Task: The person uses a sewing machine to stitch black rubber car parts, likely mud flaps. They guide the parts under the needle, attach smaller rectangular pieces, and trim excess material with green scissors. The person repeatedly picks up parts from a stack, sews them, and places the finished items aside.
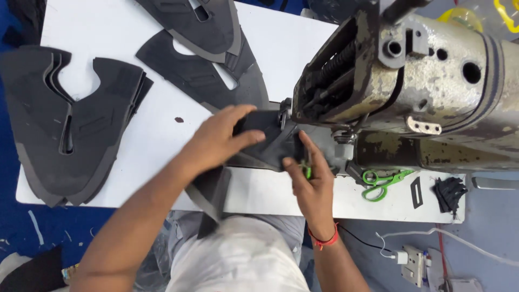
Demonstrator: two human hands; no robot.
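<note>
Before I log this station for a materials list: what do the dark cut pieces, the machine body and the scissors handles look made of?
The dark cut pieces look like matte grey synthetic sheet or foam-backed fabric: flat, layered edges, no sheen. The machine body looks like cast metal under cream paint, chipped and stained dark. The scissors handles look like glossy bright green plastic. Both hands, left hand and right hand, press a similar dark piece.

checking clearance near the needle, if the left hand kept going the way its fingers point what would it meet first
Likely the sewing machine head: the left hand lies on the black piece, fingers pointing right toward it; depth is unclear.
</note>
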